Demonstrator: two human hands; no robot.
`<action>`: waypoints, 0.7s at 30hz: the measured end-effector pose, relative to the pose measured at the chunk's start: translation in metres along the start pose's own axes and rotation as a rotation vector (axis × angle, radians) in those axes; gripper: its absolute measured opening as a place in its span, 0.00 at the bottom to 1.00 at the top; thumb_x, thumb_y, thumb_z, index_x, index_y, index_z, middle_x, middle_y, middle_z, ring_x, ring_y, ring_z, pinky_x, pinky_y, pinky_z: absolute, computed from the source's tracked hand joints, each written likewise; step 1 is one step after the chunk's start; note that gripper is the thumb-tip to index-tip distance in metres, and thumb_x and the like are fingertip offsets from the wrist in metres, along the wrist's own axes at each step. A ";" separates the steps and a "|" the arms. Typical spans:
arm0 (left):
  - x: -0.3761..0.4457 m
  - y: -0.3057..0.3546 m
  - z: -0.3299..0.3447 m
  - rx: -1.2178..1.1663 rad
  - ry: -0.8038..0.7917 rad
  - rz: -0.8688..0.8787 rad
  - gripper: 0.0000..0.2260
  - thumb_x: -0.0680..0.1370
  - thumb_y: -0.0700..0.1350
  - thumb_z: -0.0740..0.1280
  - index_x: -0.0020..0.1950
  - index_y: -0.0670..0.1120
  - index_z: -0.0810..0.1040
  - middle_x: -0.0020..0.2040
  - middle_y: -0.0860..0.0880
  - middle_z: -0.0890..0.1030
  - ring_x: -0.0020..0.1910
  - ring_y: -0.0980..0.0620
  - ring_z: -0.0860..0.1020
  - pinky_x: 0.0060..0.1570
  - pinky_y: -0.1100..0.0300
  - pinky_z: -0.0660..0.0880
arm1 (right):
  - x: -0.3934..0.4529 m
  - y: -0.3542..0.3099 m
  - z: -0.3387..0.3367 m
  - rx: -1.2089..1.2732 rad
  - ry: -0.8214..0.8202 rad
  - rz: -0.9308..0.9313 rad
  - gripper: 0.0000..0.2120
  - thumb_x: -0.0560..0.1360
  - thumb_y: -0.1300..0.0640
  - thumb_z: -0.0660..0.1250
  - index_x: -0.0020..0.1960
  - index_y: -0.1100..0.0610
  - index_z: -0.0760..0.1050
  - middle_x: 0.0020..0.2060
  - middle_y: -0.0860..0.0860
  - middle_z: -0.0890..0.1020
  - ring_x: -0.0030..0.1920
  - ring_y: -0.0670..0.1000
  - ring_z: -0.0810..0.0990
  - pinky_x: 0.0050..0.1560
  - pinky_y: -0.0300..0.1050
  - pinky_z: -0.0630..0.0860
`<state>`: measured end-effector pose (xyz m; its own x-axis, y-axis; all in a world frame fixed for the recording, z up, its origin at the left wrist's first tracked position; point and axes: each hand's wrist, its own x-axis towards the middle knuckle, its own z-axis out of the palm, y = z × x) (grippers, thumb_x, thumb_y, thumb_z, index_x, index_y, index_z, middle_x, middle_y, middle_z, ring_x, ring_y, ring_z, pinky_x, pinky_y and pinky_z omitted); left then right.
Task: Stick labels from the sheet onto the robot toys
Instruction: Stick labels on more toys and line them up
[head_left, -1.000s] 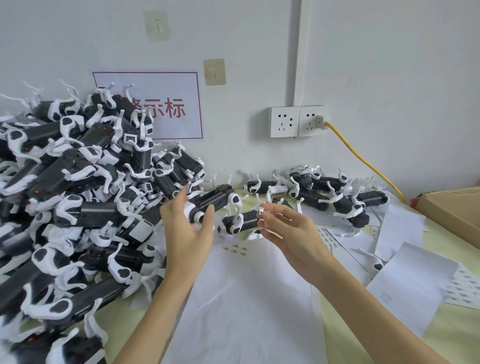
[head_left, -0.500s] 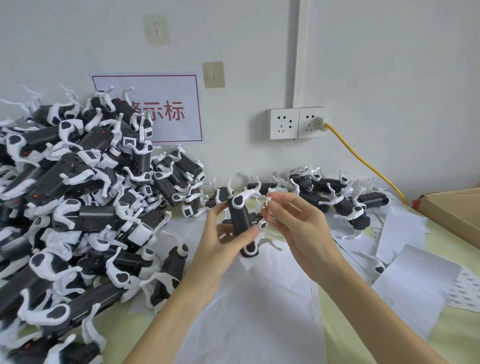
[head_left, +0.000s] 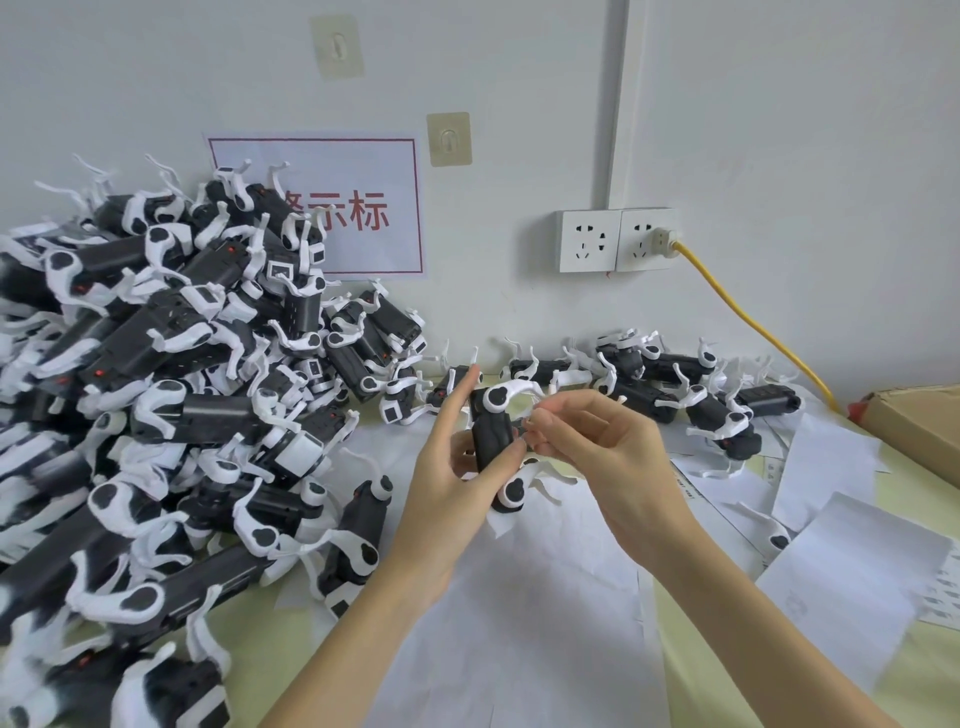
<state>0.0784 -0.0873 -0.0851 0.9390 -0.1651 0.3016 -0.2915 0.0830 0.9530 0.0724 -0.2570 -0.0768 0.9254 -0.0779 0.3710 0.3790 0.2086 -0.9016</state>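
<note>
Robot toy held upright above white paper.
Left hand fingers curled round body; right hand fingertips pinched against its side.

Black-and-white robot toy, upright, hand-held

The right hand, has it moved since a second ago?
Barely. The right hand stays below the wall socket, now pinching at the robot toy the left hand holds.
</note>
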 end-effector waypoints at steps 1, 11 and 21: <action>0.000 0.000 0.001 0.000 0.009 0.012 0.33 0.75 0.51 0.77 0.73 0.75 0.68 0.56 0.44 0.86 0.61 0.47 0.84 0.67 0.51 0.77 | 0.000 -0.001 0.001 -0.006 -0.004 -0.003 0.05 0.77 0.61 0.75 0.50 0.62 0.84 0.45 0.59 0.88 0.47 0.53 0.87 0.53 0.42 0.82; 0.000 -0.004 0.001 -0.012 -0.031 0.114 0.33 0.80 0.44 0.73 0.76 0.73 0.67 0.58 0.39 0.83 0.60 0.44 0.83 0.59 0.58 0.81 | -0.006 0.001 0.009 -0.066 -0.019 0.018 0.03 0.78 0.59 0.75 0.49 0.59 0.86 0.43 0.52 0.87 0.46 0.49 0.85 0.50 0.38 0.80; -0.001 -0.005 0.004 0.009 -0.078 0.124 0.33 0.81 0.41 0.66 0.79 0.69 0.65 0.68 0.62 0.81 0.67 0.59 0.79 0.60 0.69 0.75 | -0.010 0.007 0.017 -0.117 0.050 -0.041 0.03 0.78 0.59 0.75 0.47 0.53 0.86 0.45 0.53 0.86 0.48 0.59 0.84 0.54 0.57 0.83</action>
<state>0.0779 -0.0917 -0.0906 0.8789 -0.2303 0.4177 -0.4060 0.0984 0.9086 0.0660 -0.2387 -0.0828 0.9073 -0.1334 0.3988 0.4118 0.0888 -0.9070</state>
